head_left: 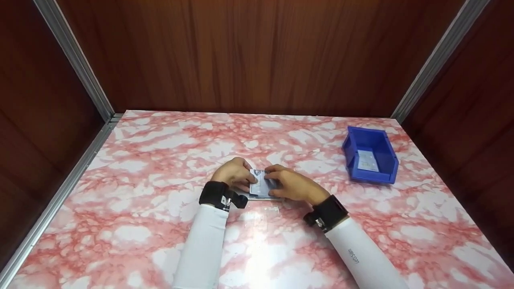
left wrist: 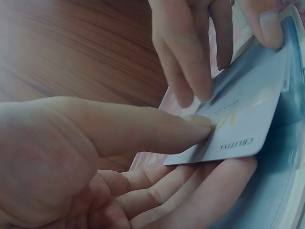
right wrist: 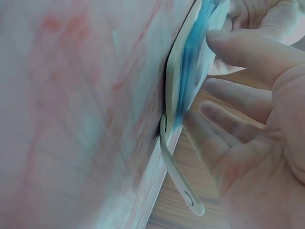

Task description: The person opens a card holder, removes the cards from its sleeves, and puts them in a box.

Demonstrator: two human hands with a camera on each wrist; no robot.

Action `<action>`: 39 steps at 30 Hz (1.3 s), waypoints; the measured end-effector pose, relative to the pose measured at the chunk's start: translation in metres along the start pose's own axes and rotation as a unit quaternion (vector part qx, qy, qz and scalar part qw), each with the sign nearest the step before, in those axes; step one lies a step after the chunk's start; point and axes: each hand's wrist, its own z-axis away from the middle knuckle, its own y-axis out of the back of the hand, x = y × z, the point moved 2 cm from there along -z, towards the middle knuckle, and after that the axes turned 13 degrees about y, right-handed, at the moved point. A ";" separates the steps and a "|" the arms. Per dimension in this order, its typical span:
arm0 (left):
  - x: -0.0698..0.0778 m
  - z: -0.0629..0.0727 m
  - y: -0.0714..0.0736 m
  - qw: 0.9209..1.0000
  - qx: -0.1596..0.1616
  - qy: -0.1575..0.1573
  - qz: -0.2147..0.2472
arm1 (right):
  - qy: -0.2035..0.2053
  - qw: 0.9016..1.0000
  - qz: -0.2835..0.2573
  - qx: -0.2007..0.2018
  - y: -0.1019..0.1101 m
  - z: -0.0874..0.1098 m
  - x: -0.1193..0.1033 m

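Note:
My left hand (head_left: 237,173) pinches a pale printed card (left wrist: 243,129), thumb on top and fingers beneath. The card is tilted over a card holder (right wrist: 172,81) with a light cover and blue clear sleeves (left wrist: 274,186). From the other side my right hand (head_left: 295,184) reaches over the card. Its fingertips (left wrist: 202,90) are at one edge of the card and its thumb (right wrist: 238,45) is at the sleeves' side, the fingers only slightly bent. A snap strap (right wrist: 181,183) sticks out from the holder in the right wrist view.
At the back right stands a blue plastic bin (head_left: 371,176) with pale cards (head_left: 366,160) inside. The table (head_left: 132,233) has a red and white marbled top. Dark wood panels (head_left: 241,56) and metal posts enclose its back and sides.

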 end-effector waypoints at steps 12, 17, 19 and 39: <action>0.002 0.002 0.003 0.999 0.002 0.004 -0.037 | -0.014 1.000 -0.013 -0.003 0.000 0.001 0.002; 0.003 0.005 0.006 1.000 -0.003 0.014 -0.021 | -0.014 1.000 -0.014 -0.004 -0.001 0.000 0.002; 0.002 0.005 0.005 1.000 0.001 0.013 -0.020 | -0.012 1.000 -0.017 -0.004 -0.001 0.000 0.002; 0.003 0.004 -0.001 0.997 0.030 -0.012 -0.071 | -0.006 1.000 -0.015 -0.004 -0.001 0.002 0.003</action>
